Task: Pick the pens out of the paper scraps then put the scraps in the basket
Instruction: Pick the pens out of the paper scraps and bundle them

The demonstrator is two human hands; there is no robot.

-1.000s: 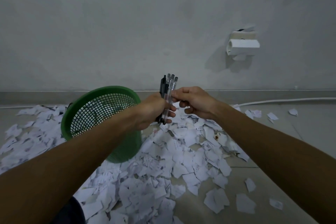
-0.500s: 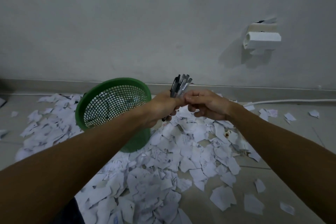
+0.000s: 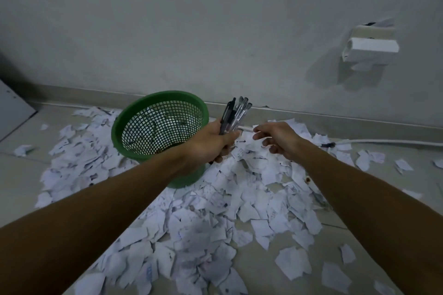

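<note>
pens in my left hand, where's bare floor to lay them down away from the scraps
Bare floor lies right of the scrap pile, with only stray pieces. Another bare strip lies left of the pile. Around the green basket and below both hands it is crowded with scraps.

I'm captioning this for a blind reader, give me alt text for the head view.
A left hand grips a bundle of pens above paper scraps strewn on the floor, while the right hand hovers open beside it. A green basket stands tilted behind the left arm.
</note>
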